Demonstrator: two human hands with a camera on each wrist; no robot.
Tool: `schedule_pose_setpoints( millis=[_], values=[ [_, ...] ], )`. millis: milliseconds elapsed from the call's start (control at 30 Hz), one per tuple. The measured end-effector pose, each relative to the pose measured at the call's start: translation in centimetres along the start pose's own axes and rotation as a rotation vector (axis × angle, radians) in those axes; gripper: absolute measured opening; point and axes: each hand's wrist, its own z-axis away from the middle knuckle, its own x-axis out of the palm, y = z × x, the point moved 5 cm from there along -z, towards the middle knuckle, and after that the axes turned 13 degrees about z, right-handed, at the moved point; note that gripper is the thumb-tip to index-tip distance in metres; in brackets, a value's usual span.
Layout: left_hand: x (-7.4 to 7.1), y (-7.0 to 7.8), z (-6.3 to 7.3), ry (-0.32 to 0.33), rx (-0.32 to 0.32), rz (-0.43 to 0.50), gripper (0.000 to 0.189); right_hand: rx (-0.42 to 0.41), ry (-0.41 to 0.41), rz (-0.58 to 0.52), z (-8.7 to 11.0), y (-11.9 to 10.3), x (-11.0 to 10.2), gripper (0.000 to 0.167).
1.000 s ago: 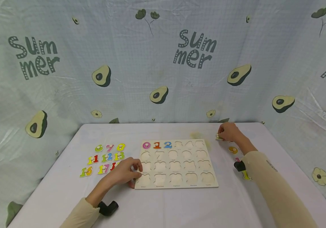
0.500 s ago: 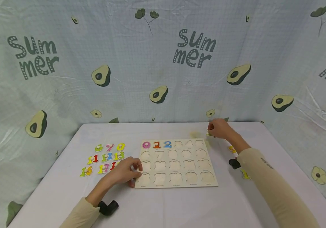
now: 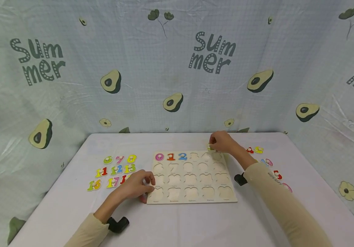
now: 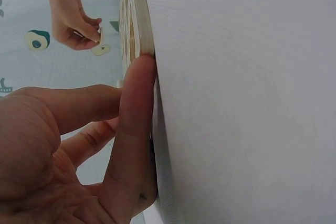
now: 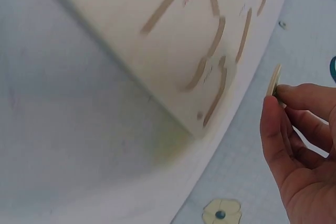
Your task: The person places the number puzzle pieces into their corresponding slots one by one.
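A wooden number puzzle board (image 3: 180, 169) lies on the table; its 0, 1 and 2 pieces (image 3: 171, 157) sit in the top row, and the other recesses show bare wood. My left hand (image 3: 136, 185) holds the board's left edge, its thumb and index finger curved over it. One finger presses the side of the board (image 4: 143, 30) in the left wrist view. Above the board's top right corner, my right hand (image 3: 222, 141) pinches a thin yellow-green puzzle piece (image 3: 209, 147). That piece (image 5: 273, 80) appears nearly edge-on in the right wrist view, so its number is hidden.
Left of the board lie several number pieces (image 3: 114, 169), one partly covered by the left hand. More pieces (image 3: 258, 150) lie at the right, some partly behind the right sleeve (image 3: 269, 185). A printed curtain (image 3: 139, 113) hangs behind the table.
My right hand has moved left with the pinched puzzle piece, from the right-hand pieces to the board's top right corner. The left hand stays at the board's edge.
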Motion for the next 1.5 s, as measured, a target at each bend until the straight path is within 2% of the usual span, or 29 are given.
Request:
schedule_pose_setpoints(
  millis=[200,400,800,1500],
  values=[
    [0.0,0.1,0.1,-0.001,0.009,-0.015,0.009,-0.054,-0.007,-0.016,-0.4,-2.5,0.9,0.006],
    [-0.1,0.1,0.1,-0.005,0.01,-0.013,0.009,-0.047,-0.045,-0.023,-1.0,-3.8,1.9,0.007],
    [-0.2,0.1,0.0,-0.02,0.003,0.002,0.009,-0.028,-0.116,-0.006,-1.6,-5.1,3.0,0.006],
    [-0.1,-0.4,-0.1,-0.013,0.006,-0.001,0.01,-0.011,-0.147,0.012,-2.0,-5.9,4.1,0.008]
  ],
)
